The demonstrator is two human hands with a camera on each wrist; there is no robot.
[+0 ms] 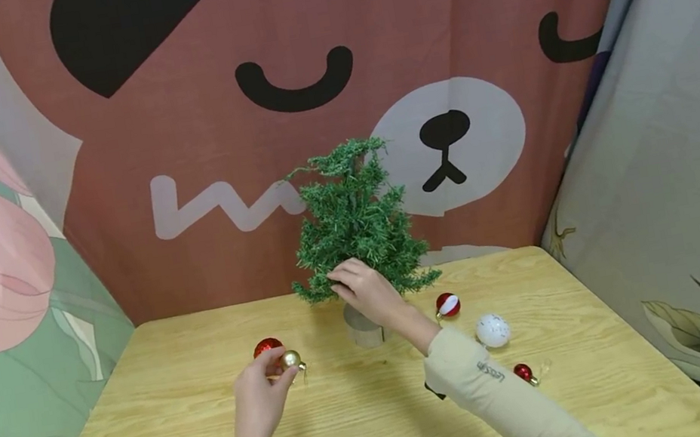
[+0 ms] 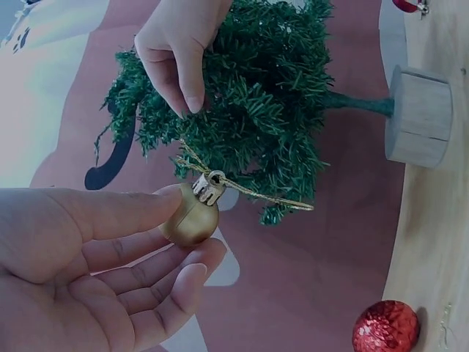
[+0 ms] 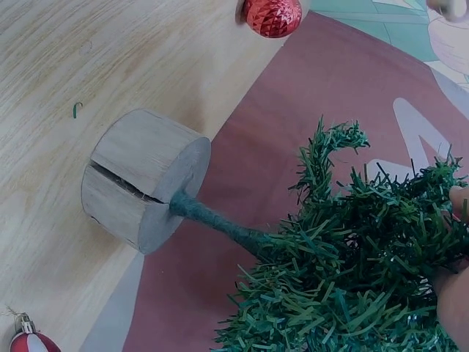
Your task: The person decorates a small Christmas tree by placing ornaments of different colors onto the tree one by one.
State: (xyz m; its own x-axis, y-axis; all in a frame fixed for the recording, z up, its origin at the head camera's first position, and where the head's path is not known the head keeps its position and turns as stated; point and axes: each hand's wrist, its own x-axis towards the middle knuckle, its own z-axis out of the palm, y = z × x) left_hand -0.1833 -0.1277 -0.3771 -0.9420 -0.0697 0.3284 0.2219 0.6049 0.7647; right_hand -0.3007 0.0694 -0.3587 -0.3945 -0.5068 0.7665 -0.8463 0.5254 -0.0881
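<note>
My left hand (image 1: 260, 397) pinches a small gold Christmas ball (image 2: 192, 218) between thumb and fingers, left of the tree. A gold hanging cord (image 2: 271, 198) loops from the ball's cap. My right hand (image 1: 368, 292) is at the front lower branches of a small green artificial Christmas tree (image 1: 358, 225). In the left wrist view, the right hand's thumb and fingers come together on a branch; the foliage partly hides the fingertips. The tree stands upright on a round wooden base (image 3: 146, 176), which has a split down its side.
A red glittery ball (image 1: 267, 348) lies on the wooden table (image 1: 170, 430) behind the left hand. On the right are a red-and-white ball (image 1: 448, 304), a white speckled ball (image 1: 493, 331) and a small red ball (image 1: 523, 373). Patterned curtains hang behind and at both sides.
</note>
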